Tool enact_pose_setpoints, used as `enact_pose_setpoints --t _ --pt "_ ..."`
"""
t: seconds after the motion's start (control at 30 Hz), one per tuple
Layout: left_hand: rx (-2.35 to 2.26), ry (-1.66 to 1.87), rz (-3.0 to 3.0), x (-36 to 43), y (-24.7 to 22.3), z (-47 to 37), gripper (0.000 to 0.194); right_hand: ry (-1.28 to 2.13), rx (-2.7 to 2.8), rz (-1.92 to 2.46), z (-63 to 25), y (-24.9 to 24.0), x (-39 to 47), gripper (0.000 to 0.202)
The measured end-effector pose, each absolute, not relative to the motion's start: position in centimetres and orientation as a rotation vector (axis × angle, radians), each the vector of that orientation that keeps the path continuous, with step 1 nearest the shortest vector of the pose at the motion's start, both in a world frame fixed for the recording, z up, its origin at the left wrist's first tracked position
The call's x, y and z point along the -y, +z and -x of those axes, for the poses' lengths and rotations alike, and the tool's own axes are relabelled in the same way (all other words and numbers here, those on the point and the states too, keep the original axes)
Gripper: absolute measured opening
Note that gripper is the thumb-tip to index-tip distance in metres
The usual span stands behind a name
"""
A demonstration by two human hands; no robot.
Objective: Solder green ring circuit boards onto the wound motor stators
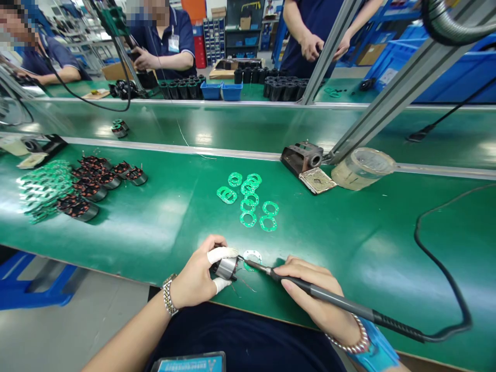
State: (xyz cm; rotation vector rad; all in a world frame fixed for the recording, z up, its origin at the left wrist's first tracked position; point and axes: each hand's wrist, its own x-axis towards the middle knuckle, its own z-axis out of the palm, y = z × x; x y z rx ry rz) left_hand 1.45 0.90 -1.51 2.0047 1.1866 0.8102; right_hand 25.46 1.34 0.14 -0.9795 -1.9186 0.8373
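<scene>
My left hand [199, 274], with white covers on two digits, is closed around a motor stator [226, 268], a silver cylinder with thin wires sticking out. In my right hand [310, 289] is a soldering iron [337, 299], its tip reaching the stator's right end beside the left fingers. Just behind that tip a single green ring-shaped circuit board [253, 256] lies on the bench, partly covered by the iron. Farther back lie several more green ring boards [248, 205], some overlapping.
Several wound stators [93, 186] and a pile of green boards [44, 188] sit at left. An iron stand [304, 155] with a sponge [318, 180] and a plastic tub [362, 168] are at back right. The iron's cable [437, 258] loops rightward. Co-workers sit across a conveyor [240, 126].
</scene>
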Motion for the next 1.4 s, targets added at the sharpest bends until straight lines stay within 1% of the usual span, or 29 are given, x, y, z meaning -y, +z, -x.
enact_pose_setpoints --t 1.0,1.2,1.4 --pt "-1.204 0.781 -2.007 -1.0 -1.7 -1.4 0.047 0.797 1.884 0.998 -25.6 0.5 -1.1 0.015" --pt "-1.224 0.771 -1.997 -0.9 -1.6 -1.4 0.047 0.694 1.856 1.073 -25.4 0.5 -1.1 0.012" --pt "-1.231 0.788 -1.999 -0.9 -1.6 -1.4 0.046 0.574 1.849 1.129 -25.8 -0.5 -0.8 0.014"
